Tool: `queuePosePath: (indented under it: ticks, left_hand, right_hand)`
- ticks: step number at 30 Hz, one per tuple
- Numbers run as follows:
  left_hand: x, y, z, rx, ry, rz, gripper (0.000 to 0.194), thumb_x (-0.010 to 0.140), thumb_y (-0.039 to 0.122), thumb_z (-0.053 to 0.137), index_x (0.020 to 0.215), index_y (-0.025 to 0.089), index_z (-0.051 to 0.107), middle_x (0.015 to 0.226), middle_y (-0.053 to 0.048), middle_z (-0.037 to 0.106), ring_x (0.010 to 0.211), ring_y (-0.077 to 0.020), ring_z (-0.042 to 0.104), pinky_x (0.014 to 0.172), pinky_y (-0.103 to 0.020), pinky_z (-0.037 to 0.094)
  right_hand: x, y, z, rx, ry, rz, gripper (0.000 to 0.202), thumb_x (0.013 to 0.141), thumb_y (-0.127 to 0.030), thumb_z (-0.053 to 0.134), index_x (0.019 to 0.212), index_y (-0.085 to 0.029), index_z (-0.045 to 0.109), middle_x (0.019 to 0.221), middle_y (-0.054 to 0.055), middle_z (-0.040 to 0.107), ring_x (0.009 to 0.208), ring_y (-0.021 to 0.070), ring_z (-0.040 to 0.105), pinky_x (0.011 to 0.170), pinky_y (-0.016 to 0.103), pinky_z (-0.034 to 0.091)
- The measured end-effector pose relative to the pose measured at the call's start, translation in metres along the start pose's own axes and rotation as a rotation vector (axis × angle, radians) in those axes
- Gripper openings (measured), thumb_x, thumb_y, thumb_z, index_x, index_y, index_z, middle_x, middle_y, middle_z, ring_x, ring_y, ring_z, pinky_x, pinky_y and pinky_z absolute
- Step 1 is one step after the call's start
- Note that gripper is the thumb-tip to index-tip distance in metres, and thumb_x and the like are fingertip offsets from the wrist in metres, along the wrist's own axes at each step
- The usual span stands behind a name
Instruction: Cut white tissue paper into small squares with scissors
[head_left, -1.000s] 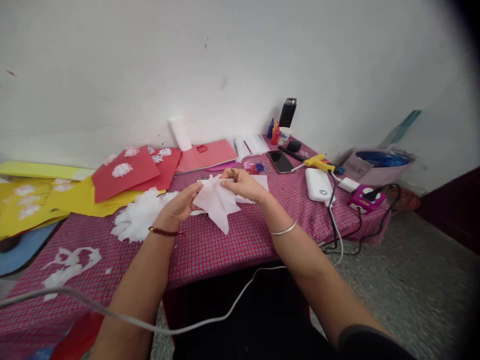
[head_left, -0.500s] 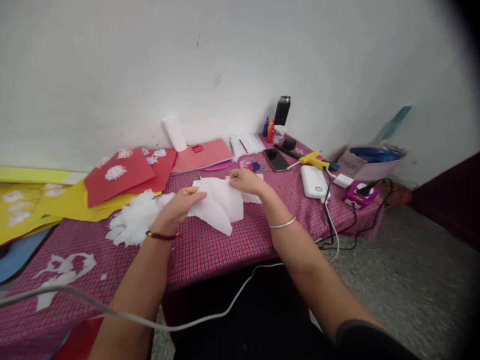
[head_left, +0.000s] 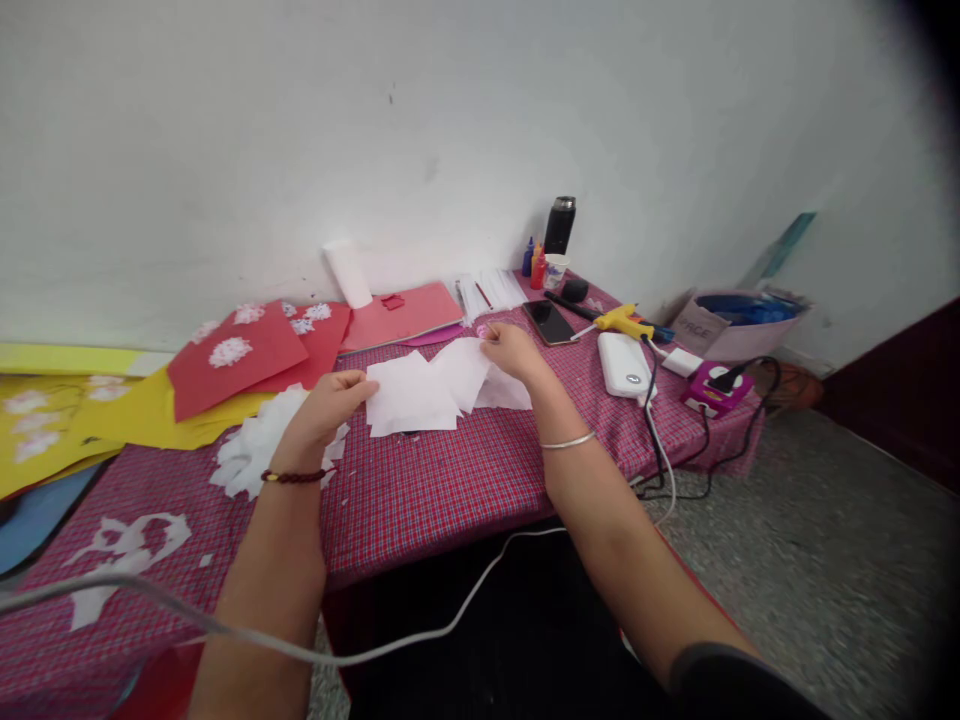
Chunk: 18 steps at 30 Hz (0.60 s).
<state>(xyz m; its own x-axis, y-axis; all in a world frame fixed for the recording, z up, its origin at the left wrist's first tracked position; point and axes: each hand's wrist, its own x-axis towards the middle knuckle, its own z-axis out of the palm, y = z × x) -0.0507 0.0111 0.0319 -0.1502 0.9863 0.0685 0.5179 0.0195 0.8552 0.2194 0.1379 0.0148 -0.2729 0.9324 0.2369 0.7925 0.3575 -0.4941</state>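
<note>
Thin white paper [head_left: 412, 393] is spread between my two hands above the checked tablecloth [head_left: 420, 490]. My left hand [head_left: 335, 405] pinches its left edge, thumb against fingers. At the upper right of the sheets, my right hand [head_left: 514, 352] pinches another edge. More white paper [head_left: 504, 390] lies under and beside my right hand. A pile of crumpled white tissue [head_left: 251, 445] rests left of my left wrist, partly covered by it. Torn white paper scraps [head_left: 131, 550] lie at the lower left.
Red cards with paper flowers [head_left: 262, 365] and yellow sheets [head_left: 150, 410] lie left. A phone [head_left: 550, 322], yellow glue gun [head_left: 622, 320], white power bank [head_left: 626, 365] and purple power socket [head_left: 716, 390] are at right. A white cable [head_left: 420, 635] crosses the foreground.
My hands have moved apart, the left one leftward and the right one slightly right and up. The white paper between them is now spread wider and flatter.
</note>
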Motion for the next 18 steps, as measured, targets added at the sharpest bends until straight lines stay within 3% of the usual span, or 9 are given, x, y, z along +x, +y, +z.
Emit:
queuePosePath:
  ticks: [3, 6, 9, 12, 15, 18]
  left_hand:
    - [0.005, -0.006, 0.005, 0.431, 0.016, 0.016, 0.027, 0.068, 0.028, 0.055, 0.047, 0.021, 0.040, 0.046, 0.003, 0.037, 0.049, -0.0135, 0.037, 0.050, -0.029, 0.022]
    - [0.008, -0.010, 0.011, 0.657, -0.017, 0.071, 0.025, 0.069, 0.025, 0.051, 0.047, 0.022, 0.039, 0.047, 0.001, 0.041, 0.050, -0.0147, 0.040, 0.052, -0.030, 0.022]
    - [0.008, -0.010, 0.014, 0.663, -0.073, 0.117, 0.026, 0.072, 0.027, 0.049, 0.049, 0.022, 0.037, 0.048, 0.002, 0.041, 0.050, -0.0149, 0.042, 0.053, -0.030, 0.024]
    - [0.007, -0.009, 0.014, 0.668, -0.061, 0.131, 0.025, 0.073, 0.028, 0.049, 0.051, 0.022, 0.039, 0.049, 0.002, 0.042, 0.051, -0.0152, 0.043, 0.053, -0.030, 0.024]
    - [0.005, -0.007, 0.012, 0.649, -0.058, 0.136, 0.024, 0.072, 0.027, 0.049, 0.051, 0.022, 0.037, 0.049, 0.002, 0.040, 0.050, -0.0143, 0.041, 0.052, -0.030, 0.024]
    - [0.004, -0.006, 0.007, 0.609, -0.048, 0.087, 0.026, 0.070, 0.025, 0.049, 0.050, 0.022, 0.034, 0.047, 0.003, 0.035, 0.049, -0.0133, 0.038, 0.051, -0.029, 0.023]
  right_hand:
    - [0.000, 0.001, 0.001, 0.007, -0.044, -0.012, 0.007, 0.080, -0.016, 0.058, 0.078, -0.016, 0.064, 0.074, 0.004, 0.066, 0.066, 0.0165, 0.054, 0.059, 0.026, 0.032]
    - [-0.003, -0.004, -0.002, 0.030, 0.012, -0.061, 0.013, 0.082, -0.018, 0.059, 0.092, -0.016, 0.067, 0.090, 0.007, 0.067, 0.080, 0.0191, 0.059, 0.069, 0.027, 0.039]
    - [-0.011, -0.018, -0.003, 0.139, 0.121, -0.298, 0.025, 0.086, -0.022, 0.059, 0.110, -0.017, 0.065, 0.109, 0.009, 0.064, 0.099, 0.0206, 0.059, 0.085, 0.030, 0.043]
    - [-0.021, -0.036, 0.004, 0.162, 0.011, -0.511, 0.035, 0.084, -0.023, 0.065, 0.119, -0.019, 0.063, 0.116, 0.008, 0.059, 0.104, 0.0206, 0.058, 0.090, 0.032, 0.043]
    - [-0.027, -0.047, 0.016, 0.004, -0.168, -0.488, 0.036, 0.081, -0.018, 0.066, 0.117, -0.017, 0.065, 0.120, 0.011, 0.056, 0.096, 0.0207, 0.060, 0.085, 0.032, 0.044]
    - [-0.027, -0.050, 0.023, -0.111, -0.193, -0.410, 0.020, 0.086, -0.013, 0.055, 0.100, -0.014, 0.069, 0.112, 0.012, 0.058, 0.091, 0.0201, 0.059, 0.080, 0.031, 0.042]
